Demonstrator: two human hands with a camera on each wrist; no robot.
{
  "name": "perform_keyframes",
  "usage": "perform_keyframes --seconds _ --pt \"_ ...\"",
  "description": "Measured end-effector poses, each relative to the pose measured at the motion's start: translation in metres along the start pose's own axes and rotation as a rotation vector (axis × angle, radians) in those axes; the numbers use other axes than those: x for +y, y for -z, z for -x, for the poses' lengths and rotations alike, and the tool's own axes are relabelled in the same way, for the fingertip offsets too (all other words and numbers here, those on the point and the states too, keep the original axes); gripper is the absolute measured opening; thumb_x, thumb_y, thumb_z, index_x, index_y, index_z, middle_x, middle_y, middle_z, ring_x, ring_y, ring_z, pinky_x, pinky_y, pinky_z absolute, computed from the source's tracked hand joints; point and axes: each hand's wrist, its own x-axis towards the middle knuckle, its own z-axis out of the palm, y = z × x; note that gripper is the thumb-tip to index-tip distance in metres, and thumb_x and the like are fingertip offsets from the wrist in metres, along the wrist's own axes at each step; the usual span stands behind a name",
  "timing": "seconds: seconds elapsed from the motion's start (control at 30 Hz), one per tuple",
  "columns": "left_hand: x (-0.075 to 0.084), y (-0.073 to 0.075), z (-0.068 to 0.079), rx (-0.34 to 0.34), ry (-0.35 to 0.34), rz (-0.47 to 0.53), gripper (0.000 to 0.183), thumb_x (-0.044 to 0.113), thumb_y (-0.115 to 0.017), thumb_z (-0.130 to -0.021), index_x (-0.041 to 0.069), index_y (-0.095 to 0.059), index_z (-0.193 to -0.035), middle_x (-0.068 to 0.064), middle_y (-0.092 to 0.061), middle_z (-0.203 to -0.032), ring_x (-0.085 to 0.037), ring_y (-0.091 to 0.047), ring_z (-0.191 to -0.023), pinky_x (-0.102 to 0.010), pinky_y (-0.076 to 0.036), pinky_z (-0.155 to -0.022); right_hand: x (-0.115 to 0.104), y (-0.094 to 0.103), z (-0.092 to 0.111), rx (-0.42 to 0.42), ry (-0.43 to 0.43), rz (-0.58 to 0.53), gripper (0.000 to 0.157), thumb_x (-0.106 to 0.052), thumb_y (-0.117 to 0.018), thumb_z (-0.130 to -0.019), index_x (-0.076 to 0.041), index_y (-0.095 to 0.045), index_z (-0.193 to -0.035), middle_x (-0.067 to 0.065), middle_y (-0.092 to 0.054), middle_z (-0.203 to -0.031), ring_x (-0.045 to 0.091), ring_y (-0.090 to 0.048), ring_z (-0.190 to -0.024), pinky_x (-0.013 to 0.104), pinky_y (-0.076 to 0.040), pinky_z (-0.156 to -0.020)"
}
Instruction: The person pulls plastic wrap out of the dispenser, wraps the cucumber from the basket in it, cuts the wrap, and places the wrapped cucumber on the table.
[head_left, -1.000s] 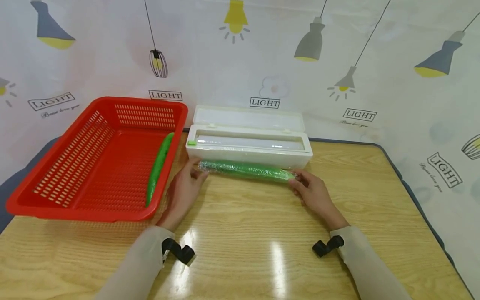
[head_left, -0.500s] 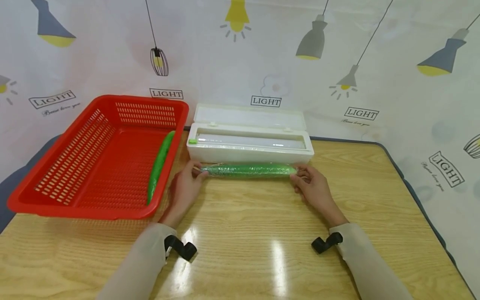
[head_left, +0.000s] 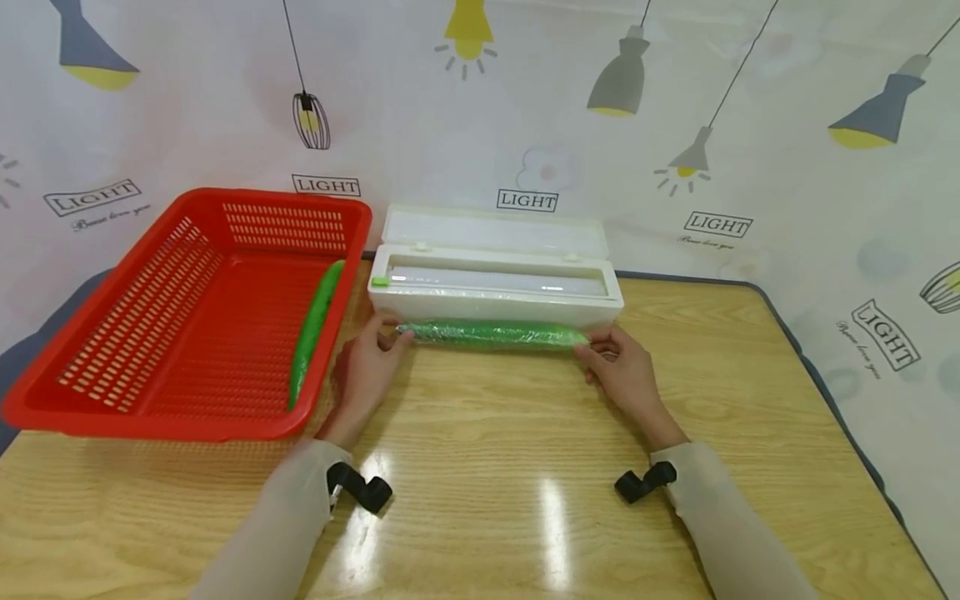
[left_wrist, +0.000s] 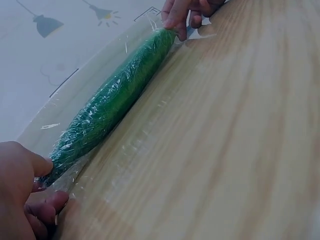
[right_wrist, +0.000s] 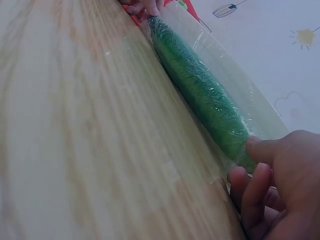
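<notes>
A green cucumber (head_left: 495,334) wrapped in clear cling film lies crosswise just in front of the white cling film dispenser (head_left: 495,307). My left hand (head_left: 371,358) pinches its left end between thumb and fingers. At the other end my right hand (head_left: 626,371) grips the tip, thumb on the near side. In the left wrist view the film on the cucumber (left_wrist: 112,100) is wrinkled and shiny, with loose film along its side. The right wrist view shows my right thumb (right_wrist: 262,150) pressed on the end of the cucumber (right_wrist: 205,95).
A red plastic basket (head_left: 217,427) stands at the left, with another cucumber (head_left: 315,333) leaning along its right inner wall. The dispenser's lid (head_left: 495,233) is raised at the back, against the patterned backdrop (head_left: 435,133). The wooden table (head_left: 480,467) extends toward me.
The wrapped cucumber was tilted down to the right one second ago and now lies nearly level, close along the dispenser. Both hands still hold its ends.
</notes>
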Motion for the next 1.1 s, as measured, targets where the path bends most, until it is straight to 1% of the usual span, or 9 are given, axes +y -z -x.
perform_keyframes --seconds 0.17,0.33,0.47,0.57,0.67,0.77,0.93,1.0,1.1 --pt "0.0 -0.002 -0.001 0.011 -0.005 0.126 0.031 0.03 -0.069 -0.088 0.011 -0.057 -0.11 -0.007 -0.059 -0.078 -0.022 -0.055 -0.069 -0.035 -0.04 -0.059 -0.005 0.0 0.002 0.006 -0.003 0.014 0.038 -0.032 -0.07 -0.088 -0.003 -0.058 -0.109 0.016 -0.065 -0.098 0.019 -0.063 -0.061 0.025 -0.045 -0.041" --pt "0.002 -0.011 -0.008 0.162 -0.015 0.322 0.05 0.032 -0.066 -0.091 0.004 -0.045 -0.126 -0.012 -0.053 -0.088 -0.023 -0.052 -0.08 -0.032 -0.039 -0.069 -0.013 -0.001 0.005 0.013 -0.009 0.025 0.035 -0.027 -0.069 -0.089 0.0 -0.058 -0.11 0.018 -0.065 -0.098 0.019 -0.063 -0.061 0.024 -0.045 -0.042" --pt "0.001 -0.018 -0.017 0.253 0.022 0.343 0.069 0.041 -0.067 -0.088 0.001 -0.036 -0.135 -0.011 -0.048 -0.089 -0.023 -0.047 -0.082 -0.031 -0.034 -0.071 -0.001 -0.002 0.0 0.023 -0.013 0.032 0.037 -0.032 -0.07 -0.088 -0.003 -0.059 -0.109 0.015 -0.066 -0.098 0.015 -0.062 -0.06 0.026 -0.047 -0.043" --pt "0.0 -0.019 -0.023 0.264 0.044 0.355 0.066 0.044 -0.068 -0.087 0.002 -0.042 -0.13 -0.008 -0.044 -0.085 -0.021 -0.043 -0.077 -0.029 -0.031 -0.068 0.0 -0.002 -0.001 0.03 -0.02 0.038 0.038 -0.032 -0.071 -0.088 -0.003 -0.059 -0.109 0.015 -0.066 -0.097 0.015 -0.062 -0.06 0.025 -0.046 -0.043" --pt "-0.002 -0.018 -0.028 0.254 -0.01 0.394 0.058 0.035 -0.07 -0.088 0.006 -0.048 -0.133 -0.006 -0.042 -0.085 -0.018 -0.039 -0.072 -0.027 -0.029 -0.065 0.0 -0.002 -0.001 0.043 -0.021 0.04 0.038 -0.032 -0.071 -0.087 -0.002 -0.06 -0.108 0.016 -0.066 -0.095 0.015 -0.061 -0.059 0.025 -0.046 -0.043" --pt "-0.006 -0.016 -0.033 0.233 -0.086 0.433 0.062 0.022 -0.072 -0.087 0.011 -0.046 -0.142 -0.007 -0.04 -0.085 -0.016 -0.037 -0.07 -0.025 -0.029 -0.065 -0.001 -0.003 -0.002 0.045 -0.017 0.043 0.037 -0.031 -0.071 -0.087 -0.001 -0.06 -0.107 0.016 -0.067 -0.095 0.015 -0.061 -0.059 0.024 -0.046 -0.043" --pt "-0.009 -0.014 -0.035 0.234 -0.108 0.444 0.06 0.016 -0.075 -0.084 0.008 -0.051 -0.138 -0.009 -0.04 -0.08 -0.013 -0.036 -0.066 -0.022 -0.03 -0.062 -0.004 -0.002 -0.001 0.029 -0.015 0.048 0.038 -0.031 -0.071 -0.088 -0.002 -0.06 -0.11 0.016 -0.066 -0.097 0.017 -0.063 -0.061 0.025 -0.047 -0.045" --pt "-0.01 -0.014 -0.036 0.241 -0.118 0.443 0.059 0.016 -0.076 -0.083 0.007 -0.052 -0.136 -0.012 -0.041 -0.078 -0.013 -0.036 -0.065 -0.022 -0.03 -0.061 -0.005 -0.001 -0.001 0.018 -0.004 0.083 0.039 -0.032 -0.07 -0.088 -0.004 -0.06 -0.112 0.014 -0.066 -0.097 0.018 -0.063 -0.065 0.025 -0.049 -0.049" --pt "-0.011 -0.015 -0.036 0.251 -0.139 0.451 0.059 0.015 -0.076 -0.082 0.006 -0.053 -0.135 -0.017 -0.041 -0.077 -0.014 -0.036 -0.064 -0.022 -0.029 -0.059 -0.007 0.003 0.001 -0.005 0.048 0.2 0.039 -0.034 -0.068 -0.089 -0.006 -0.06 -0.115 0.011 -0.065 -0.097 0.019 -0.06 -0.074 0.027 -0.049 -0.06"
